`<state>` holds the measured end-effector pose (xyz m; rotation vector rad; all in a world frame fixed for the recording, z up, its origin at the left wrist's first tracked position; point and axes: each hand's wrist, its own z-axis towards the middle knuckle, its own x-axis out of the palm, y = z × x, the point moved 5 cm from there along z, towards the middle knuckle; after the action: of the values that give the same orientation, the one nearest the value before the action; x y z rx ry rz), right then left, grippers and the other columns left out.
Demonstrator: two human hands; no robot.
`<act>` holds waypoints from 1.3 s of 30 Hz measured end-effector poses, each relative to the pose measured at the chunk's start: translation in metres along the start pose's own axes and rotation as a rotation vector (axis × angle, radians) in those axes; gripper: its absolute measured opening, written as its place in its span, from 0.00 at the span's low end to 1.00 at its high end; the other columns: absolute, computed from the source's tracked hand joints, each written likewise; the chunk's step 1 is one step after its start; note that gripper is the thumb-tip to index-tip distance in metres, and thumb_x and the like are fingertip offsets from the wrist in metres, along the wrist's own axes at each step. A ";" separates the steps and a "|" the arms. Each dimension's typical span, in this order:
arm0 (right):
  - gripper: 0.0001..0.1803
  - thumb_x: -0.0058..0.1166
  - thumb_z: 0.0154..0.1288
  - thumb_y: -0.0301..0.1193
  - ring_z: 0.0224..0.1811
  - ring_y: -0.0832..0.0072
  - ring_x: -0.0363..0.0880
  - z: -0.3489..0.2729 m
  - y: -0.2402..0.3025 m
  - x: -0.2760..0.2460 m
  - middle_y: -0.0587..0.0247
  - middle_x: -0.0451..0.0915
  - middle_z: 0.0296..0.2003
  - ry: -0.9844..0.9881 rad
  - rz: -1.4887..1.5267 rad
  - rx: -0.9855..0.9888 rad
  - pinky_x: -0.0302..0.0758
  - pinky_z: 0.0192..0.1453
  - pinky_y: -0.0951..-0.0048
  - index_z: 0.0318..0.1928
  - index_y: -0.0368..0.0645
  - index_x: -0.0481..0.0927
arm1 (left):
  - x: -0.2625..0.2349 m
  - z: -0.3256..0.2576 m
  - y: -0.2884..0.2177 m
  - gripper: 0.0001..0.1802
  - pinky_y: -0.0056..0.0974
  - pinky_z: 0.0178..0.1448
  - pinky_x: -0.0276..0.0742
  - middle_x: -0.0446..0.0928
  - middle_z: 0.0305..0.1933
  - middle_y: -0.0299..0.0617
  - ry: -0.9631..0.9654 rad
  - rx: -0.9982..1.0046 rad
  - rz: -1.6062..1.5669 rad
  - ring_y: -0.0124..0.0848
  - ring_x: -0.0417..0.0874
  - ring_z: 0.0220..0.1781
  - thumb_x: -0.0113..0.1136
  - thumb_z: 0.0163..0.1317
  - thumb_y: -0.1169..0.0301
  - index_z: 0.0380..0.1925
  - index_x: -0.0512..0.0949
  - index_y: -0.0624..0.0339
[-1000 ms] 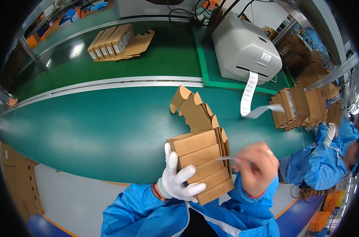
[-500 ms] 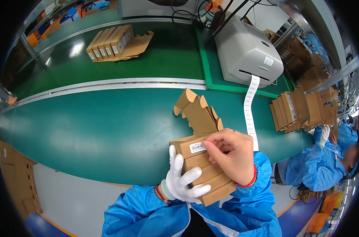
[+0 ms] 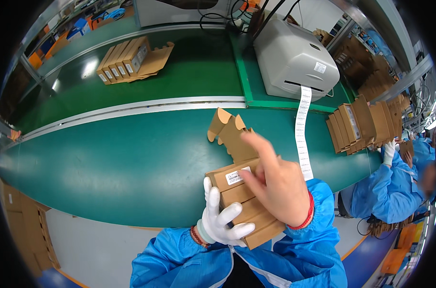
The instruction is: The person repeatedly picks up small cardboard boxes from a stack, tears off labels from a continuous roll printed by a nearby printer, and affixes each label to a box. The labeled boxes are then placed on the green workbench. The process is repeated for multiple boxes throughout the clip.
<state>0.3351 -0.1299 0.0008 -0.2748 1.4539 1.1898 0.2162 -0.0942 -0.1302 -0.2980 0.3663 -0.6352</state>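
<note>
Row of brown cartons (image 3: 261, 233) is being held along its left side by the gloved left hand (image 3: 222, 218). White label (image 3: 232, 177) on the farthest carton is being partly covered by the bare right hand (image 3: 280, 187), thumb lowered, index finger being extended. Beyond that hand, paper strip (image 3: 302, 134) is being held in grey printer's (image 3: 297, 57) slot. Farther right, more cartons (image 3: 345, 127) are being supported by green worktable (image 3: 107, 163).

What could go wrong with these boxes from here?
The label, partly covered by the bare right hand, might crease or lift. The boxes, steadied by the gloved left hand, could slip out of line. The paper strip ends near the right sleeve and might snag.
</note>
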 end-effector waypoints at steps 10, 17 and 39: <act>0.13 0.58 0.59 0.28 0.15 0.74 0.69 0.013 -0.139 -0.041 0.63 0.70 0.15 -0.184 0.049 0.178 0.65 0.22 0.75 0.43 0.40 0.73 | 0.004 0.002 0.002 0.26 0.79 0.65 0.35 0.55 0.66 0.45 -0.012 -0.001 0.006 0.65 0.41 0.72 0.51 0.54 0.43 0.52 0.67 0.35; 0.32 0.60 0.55 0.24 0.47 0.68 0.75 0.012 -0.300 -0.005 0.49 0.73 0.48 -0.206 0.330 0.311 0.73 0.51 0.69 0.60 0.45 0.61 | 0.008 -0.002 0.004 0.28 0.82 0.62 0.35 0.53 0.67 0.46 0.055 -0.026 0.009 0.69 0.39 0.71 0.56 0.50 0.44 0.52 0.65 0.34; 0.16 0.57 0.50 0.12 0.40 0.70 0.82 -0.099 -0.225 -0.044 0.53 0.81 0.36 -0.122 0.295 0.375 0.78 0.45 0.73 0.40 0.36 0.74 | 0.010 -0.002 0.001 0.28 0.78 0.65 0.39 0.47 0.71 0.40 0.080 -0.059 0.047 0.68 0.37 0.71 0.56 0.56 0.53 0.58 0.62 0.30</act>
<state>0.4546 -0.3274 -0.0936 0.2738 1.6105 1.1147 0.2234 -0.1004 -0.1350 -0.3204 0.4682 -0.5917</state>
